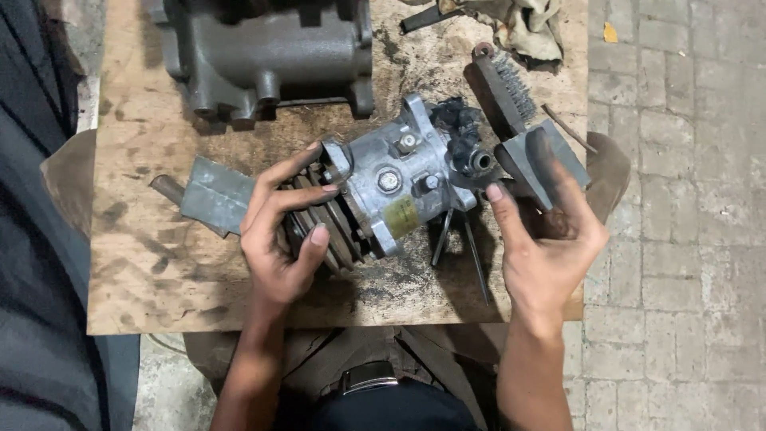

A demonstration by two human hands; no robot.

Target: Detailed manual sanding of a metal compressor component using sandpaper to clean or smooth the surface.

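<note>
Lying crosswise on the board [159, 263], compressor [391, 191], pulley end left in curled left hand [279, 231]; right hand [546, 239] spread, touching its right end.

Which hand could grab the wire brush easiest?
The right hand, probably. It sits by the compressor's port end, just below the wire brush. The left hand is wrapped on the pulley, farther from it.
</note>
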